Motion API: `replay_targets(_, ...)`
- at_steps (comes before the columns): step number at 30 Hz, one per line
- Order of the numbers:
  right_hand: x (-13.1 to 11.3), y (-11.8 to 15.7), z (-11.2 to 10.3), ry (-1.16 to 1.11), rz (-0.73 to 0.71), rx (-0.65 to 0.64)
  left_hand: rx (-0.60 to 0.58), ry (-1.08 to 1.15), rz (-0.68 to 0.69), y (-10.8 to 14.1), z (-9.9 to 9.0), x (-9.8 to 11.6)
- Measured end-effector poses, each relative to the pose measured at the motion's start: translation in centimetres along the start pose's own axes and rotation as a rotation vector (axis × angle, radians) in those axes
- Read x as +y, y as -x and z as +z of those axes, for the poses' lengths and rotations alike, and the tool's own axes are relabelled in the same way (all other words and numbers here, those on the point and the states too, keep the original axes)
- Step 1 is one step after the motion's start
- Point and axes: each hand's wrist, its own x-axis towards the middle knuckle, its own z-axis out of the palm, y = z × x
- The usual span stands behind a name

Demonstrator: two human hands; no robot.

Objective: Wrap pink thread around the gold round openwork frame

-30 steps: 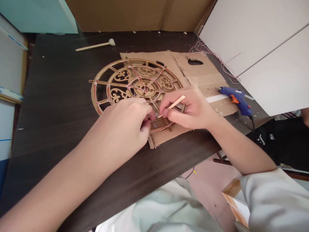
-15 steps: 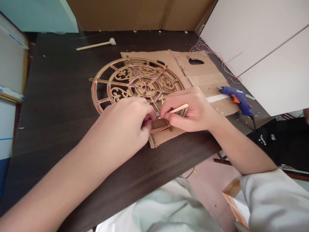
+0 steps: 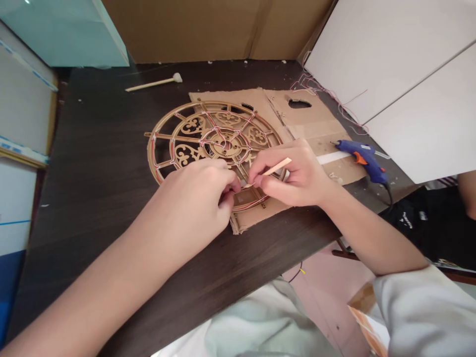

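Note:
A round gold openwork frame (image 3: 178,135) lies on the cardboard and the dark table, with red and white wires running along its spokes and rings. My right hand (image 3: 293,173) pinches a thin flat wooden stick (image 3: 278,166), its lower tip down at the near part of the frame. Close beside that tip, my left hand (image 3: 201,193) is closed in a pinch over the near rim. What its fingertips hold is hidden from view.
A blue glue gun (image 3: 362,156) rests on the right side of the cardboard sheet (image 3: 312,119). Loose pink wires (image 3: 312,87) lie by the white panel. Toward the back is a stick with a white blob (image 3: 156,84). Part of another person shows at the far right.
The whole view has shifted slightly, so the table sits a little lower. Both hands stay at the near rim, and the stick has hardly moved.

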Motion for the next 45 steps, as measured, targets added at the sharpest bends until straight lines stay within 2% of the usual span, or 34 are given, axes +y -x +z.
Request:
replay_targets(17, 0.3, 0.1, 0.2, 0.012, 0.052, -0.032, -0.006, 0.024, 0.015, 0.1, -0.3, -0.1)
replay_targets(27, 0.4, 0.0, 0.2, -0.005, 0.067, -0.03, -0.025, -0.086, 0.029, 0.1, -0.5, 0.4)
replay_targets(34, 0.3, 0.0, 0.3, -0.014, 0.089, -0.025, -0.016, -0.203, 0.125, 0.3, -0.3, 0.6)
replay_targets(41, 0.3, -0.1, 0.4, -0.045, 0.109, -0.021, -0.05, -0.12, 0.065, 0.1, -0.9, 0.6)
replay_targets(45, 0.3, -0.2, 0.3, -0.074, 0.12, -0.023, -0.108, -0.094, 0.008, 0.2, -1.3, 0.7)
